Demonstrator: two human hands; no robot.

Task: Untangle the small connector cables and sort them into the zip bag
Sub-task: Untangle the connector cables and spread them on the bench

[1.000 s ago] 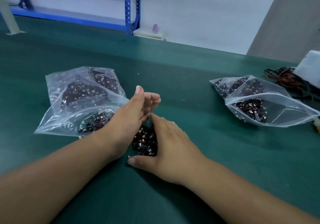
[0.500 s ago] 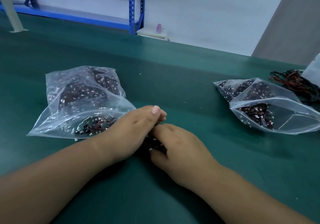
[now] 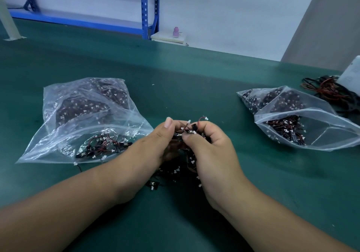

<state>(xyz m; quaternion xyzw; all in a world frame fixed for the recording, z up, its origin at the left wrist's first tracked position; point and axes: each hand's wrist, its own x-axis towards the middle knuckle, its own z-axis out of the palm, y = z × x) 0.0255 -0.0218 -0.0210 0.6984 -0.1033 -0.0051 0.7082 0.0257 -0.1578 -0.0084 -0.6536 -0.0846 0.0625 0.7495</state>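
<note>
Broadly, a green surface meets blue shelving. The left zip bag and right zip bag lie open, holding loose cables. Left hand and right hand clutch the tangled cable clump between the bags.

A green-matted workbench carries two clear plastic bags, both with mouths open and part-filled with small cables. The left zip bag and the right zip bag lie well apart. Between them, a dark tangle of connector cables partly rests on the mat. A loose coil of red-and-black wires lies just behind the right zip bag.
</note>
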